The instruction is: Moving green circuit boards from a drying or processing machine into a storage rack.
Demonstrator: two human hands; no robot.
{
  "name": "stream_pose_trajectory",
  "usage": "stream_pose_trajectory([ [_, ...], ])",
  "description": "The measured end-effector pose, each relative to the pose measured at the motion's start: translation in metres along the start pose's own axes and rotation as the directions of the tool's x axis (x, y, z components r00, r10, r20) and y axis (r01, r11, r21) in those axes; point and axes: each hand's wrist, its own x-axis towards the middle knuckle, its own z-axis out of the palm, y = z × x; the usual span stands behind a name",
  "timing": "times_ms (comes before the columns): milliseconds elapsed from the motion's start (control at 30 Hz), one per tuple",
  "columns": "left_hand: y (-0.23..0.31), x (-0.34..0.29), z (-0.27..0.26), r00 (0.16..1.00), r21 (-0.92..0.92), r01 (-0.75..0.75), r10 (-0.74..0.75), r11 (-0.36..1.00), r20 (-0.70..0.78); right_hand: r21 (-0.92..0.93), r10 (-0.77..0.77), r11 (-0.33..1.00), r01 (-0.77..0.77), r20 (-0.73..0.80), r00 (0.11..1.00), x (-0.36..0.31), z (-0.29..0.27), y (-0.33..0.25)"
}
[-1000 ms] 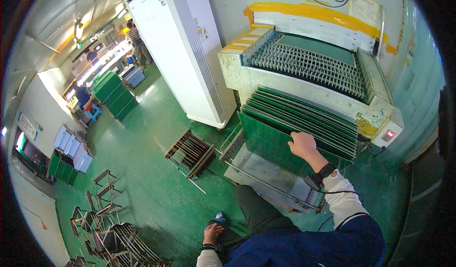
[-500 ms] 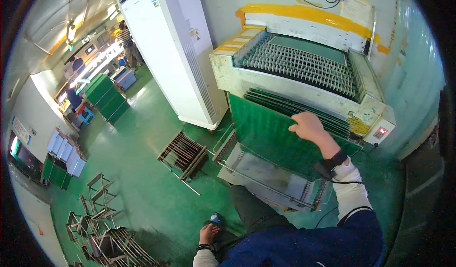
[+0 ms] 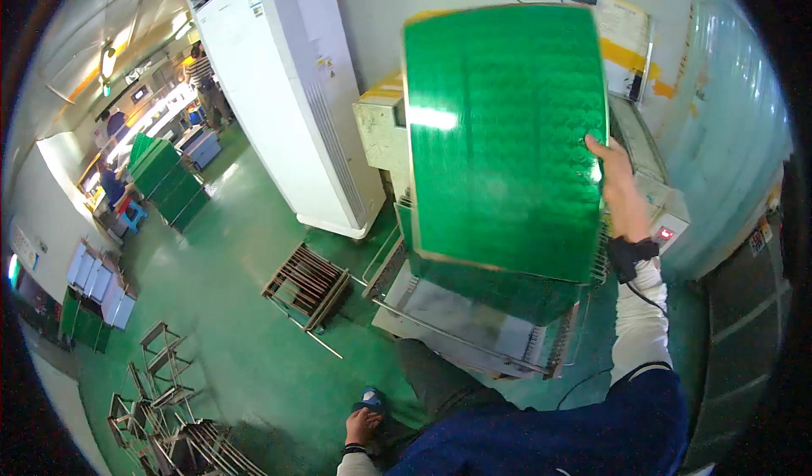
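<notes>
A large glossy green panel [image 3: 503,137], patterned like a circuit board, is held up and tilted in front of the machine [image 3: 382,129]. My right hand [image 3: 619,176] grips its right edge, with the thumb over the front face; the other fingers are hidden behind it. The panel covers most of the machine's roller bed. Beneath it stands a metal rack [image 3: 474,338] with a pale base, where another dark green panel [image 3: 524,294] shows in part. Low down by my leg, my left hand [image 3: 364,425] hangs with its fingers curled and nothing visible in them, above my blue shoe [image 3: 370,398].
Left of the machine rises a tall white air conditioner [image 3: 292,112]. A small slatted rack [image 3: 306,286] sits on the green floor, and several metal frames [image 3: 173,400] are piled at lower left. Stacked green panels [image 3: 169,180] and people at a lit bench are farther back.
My right hand has lifted the green panel up from the rack, and it now hides the roller bed. The grip moved from its top edge to its right edge. The view shifted slightly.
</notes>
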Motion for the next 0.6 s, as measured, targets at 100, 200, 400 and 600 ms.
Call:
stream_pose_trajectory([
  [100, -0.003, 0.0, -0.002, 1.0, -0.004, 0.006, -0.006, 1.0, -0.002, 0.324, 0.189, 0.921, -0.218, 0.12, 0.975, 0.007, -0.003, 0.028],
  [200, -0.001, -0.003, -0.001, 1.0, 0.013, 0.003, -0.003, 1.0, -0.007, 0.415, 0.213, 0.869, -0.27, 0.18, 0.96, 0.007, -0.004, 0.063],
  [400, -0.005, 0.007, -0.004, 0.999, -0.005, 0.029, -0.029, 1.0, -0.034, 0.585, 0.319, 0.758, -0.287, 0.051, 0.946, 0.02, -0.002, 0.116],
  [600, -0.001, -0.004, 0.008, 0.999, -0.046, -0.036, 0.035, 0.998, -0.013, 0.626, 0.358, 0.738, -0.254, -0.045, 0.933, 0.027, 0.022, 0.142],
])
